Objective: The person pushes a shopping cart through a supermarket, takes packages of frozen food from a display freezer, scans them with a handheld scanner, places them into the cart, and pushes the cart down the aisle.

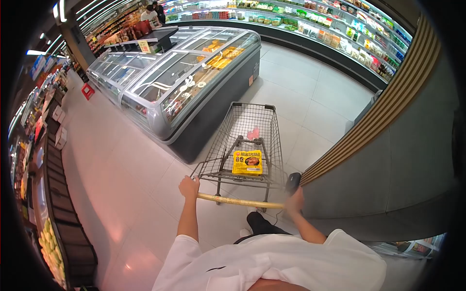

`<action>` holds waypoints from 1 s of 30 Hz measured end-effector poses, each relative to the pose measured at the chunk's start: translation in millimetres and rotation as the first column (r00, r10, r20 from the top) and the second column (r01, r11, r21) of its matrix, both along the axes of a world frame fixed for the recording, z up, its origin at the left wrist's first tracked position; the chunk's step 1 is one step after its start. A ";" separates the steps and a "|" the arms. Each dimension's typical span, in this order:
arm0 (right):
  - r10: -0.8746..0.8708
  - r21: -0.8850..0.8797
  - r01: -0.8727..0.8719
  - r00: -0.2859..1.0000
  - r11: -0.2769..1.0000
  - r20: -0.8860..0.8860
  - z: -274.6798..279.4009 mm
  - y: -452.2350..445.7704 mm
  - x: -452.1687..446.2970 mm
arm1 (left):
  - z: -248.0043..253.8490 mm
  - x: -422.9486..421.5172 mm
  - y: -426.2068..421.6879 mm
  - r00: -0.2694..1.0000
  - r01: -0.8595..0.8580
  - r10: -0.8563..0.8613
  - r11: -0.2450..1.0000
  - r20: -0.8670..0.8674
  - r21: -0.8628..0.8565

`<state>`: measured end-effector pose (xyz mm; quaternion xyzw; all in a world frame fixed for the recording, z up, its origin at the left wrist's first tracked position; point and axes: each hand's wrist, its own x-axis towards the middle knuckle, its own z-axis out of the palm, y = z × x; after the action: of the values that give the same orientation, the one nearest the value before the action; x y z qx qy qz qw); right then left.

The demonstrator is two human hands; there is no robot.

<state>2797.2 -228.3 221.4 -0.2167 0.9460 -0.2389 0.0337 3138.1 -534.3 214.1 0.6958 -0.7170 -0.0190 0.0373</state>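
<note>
A wire shopping cart (221, 145) stands in front of me, with a yellow handlebar (242, 201) across its near side. My left hand (189, 187) is closed around the cart's frame at the left end of the bar. At the right end, my right hand (294, 200) is closed and slightly blurred, holding a dark device (292, 183) with a thin cable hanging below. Whether it also touches the bar, I cannot tell. Inside the cart lie a yellow food package (247, 162) and, farther forward, a small pink item (253, 134).
A glass-topped freezer (170, 82) is close on the left front. A slatted, curved wall (369, 121) runs along the right. Refrigerated shelves (310, 24) line the back, a produce stand (73, 218) the left. Two people (151, 16) are far off; a red floor sign (88, 91) stands left.
</note>
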 end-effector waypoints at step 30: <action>-0.451 -0.109 0.454 0.891 0.884 0.051 -102.4 -306.1 -294.9 | -87.7 -414.1 -405.0 0.942 0.332 -0.329 0.943 -0.071 0.035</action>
<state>2502.3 -534.5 119.0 0.0112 0.9541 -0.2984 -0.0243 2724.1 -939.4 126.3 0.5654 -0.8213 -0.0640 0.0407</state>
